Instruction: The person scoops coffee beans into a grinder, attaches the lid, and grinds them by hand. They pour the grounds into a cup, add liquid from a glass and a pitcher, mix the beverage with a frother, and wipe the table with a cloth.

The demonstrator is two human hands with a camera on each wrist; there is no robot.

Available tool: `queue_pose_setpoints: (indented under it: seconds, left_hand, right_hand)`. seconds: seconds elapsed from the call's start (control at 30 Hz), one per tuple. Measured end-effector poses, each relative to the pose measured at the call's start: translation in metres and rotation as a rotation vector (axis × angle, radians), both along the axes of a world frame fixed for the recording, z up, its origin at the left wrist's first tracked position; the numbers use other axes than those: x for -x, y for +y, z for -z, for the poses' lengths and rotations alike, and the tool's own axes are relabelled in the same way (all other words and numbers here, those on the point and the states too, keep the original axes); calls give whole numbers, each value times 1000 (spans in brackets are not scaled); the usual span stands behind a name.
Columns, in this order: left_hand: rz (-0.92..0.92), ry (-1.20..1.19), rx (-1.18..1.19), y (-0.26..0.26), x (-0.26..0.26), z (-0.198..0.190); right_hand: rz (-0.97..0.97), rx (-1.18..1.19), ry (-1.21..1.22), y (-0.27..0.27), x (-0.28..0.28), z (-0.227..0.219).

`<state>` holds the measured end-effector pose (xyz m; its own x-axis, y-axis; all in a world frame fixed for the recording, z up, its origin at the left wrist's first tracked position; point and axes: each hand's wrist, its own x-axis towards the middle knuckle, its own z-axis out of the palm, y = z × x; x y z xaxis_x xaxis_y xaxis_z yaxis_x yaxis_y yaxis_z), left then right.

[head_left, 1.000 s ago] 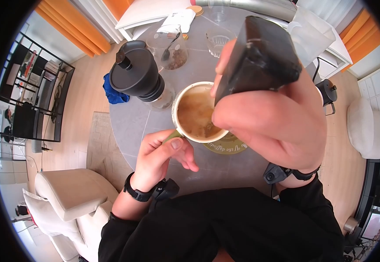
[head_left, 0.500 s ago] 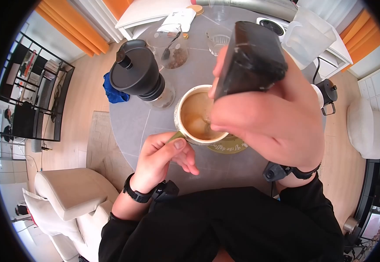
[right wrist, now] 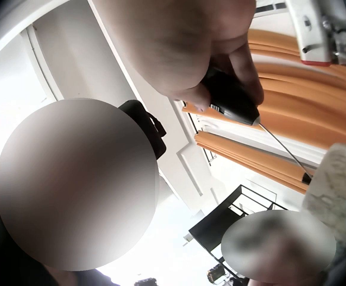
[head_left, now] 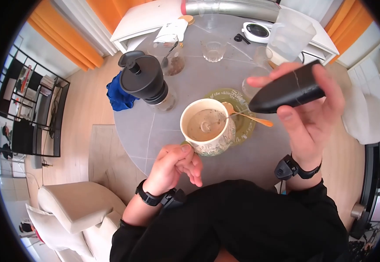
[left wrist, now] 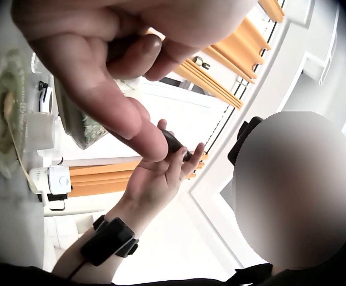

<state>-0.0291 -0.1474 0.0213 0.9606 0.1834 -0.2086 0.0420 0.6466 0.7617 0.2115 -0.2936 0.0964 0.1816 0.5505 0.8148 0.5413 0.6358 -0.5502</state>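
Note:
My left hand (head_left: 174,163) pinches the handle of a patterned cream mug (head_left: 214,142), and the fingers hide most of that handle. Light brown milky drink (head_left: 198,124) fills part of the mug. In my right hand (head_left: 310,113) is a black milk frother (head_left: 290,89), gripped between thumb and fingers and lying slanted. Its thin metal shaft (head_left: 239,112) slopes down over the rim, and the coil end is in the drink. The frother (right wrist: 235,98) and shaft also show in the right wrist view. A green lettered saucer (head_left: 244,129) with a wooden spoon (head_left: 260,120) lies behind the mug.
A black-topped coffee grinder (head_left: 144,81) stands left of the mug, by a blue cloth (head_left: 121,94). Farther back are a jar of dark bits (head_left: 173,65), a glass (head_left: 212,52), a white scale (head_left: 255,31) and a clear pitcher (head_left: 290,37).
My right hand has moved right and turned, tipping the frother from upright to slanted. The mug and left hand have come lower in view, and the spoon and saucer are now uncovered.

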Motion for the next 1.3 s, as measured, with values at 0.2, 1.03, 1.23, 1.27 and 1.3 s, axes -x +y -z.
queue_pose_setpoints:
  seconds: [0.2, 1.03, 1.23, 1.27, 1.3]
  left_hand:
    - [19, 88, -195, -14, 3, -12]
    - [92, 144, -431, -33, -12, 0]
    - [78, 129, -380, -22, -4, 4]
    - [91, 108, -344, -19, -2, 5]
    - [87, 107, -338, -16, 2, 7]
  right_hand:
    - [58, 0, 389, -73, 20, 19]
    - [568, 474, 50, -171, 22, 41]
    - [977, 815, -139, -128, -22, 73]
    - [976, 818, -144, -120, -27, 81]
    - [957, 899, -177, -113, -32, 90]
